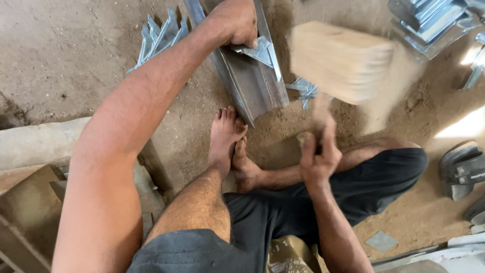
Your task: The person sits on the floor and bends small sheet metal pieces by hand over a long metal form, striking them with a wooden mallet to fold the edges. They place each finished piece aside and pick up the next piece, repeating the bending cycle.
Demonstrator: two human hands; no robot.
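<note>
My left hand [236, 21] presses a small folded sheet-metal piece [260, 50] onto a long steel bar [250, 81] that lies on the dirt floor, its near end against my bare feet [230, 144]. My right hand [318, 156] grips the handle of a wooden mallet. The mallet's big pale head [341, 60] is blurred with motion, raised to the right of the bar and the metal piece. I sit on the ground in dark shorts.
A fan of bent metal pieces [159, 35] lies at the bar's left; a few more [303, 91] lie by its right side. Stacked metal parts [434, 23] sit top right. Sandals [462, 169] rest at the right, a concrete slab [35, 144] at the left.
</note>
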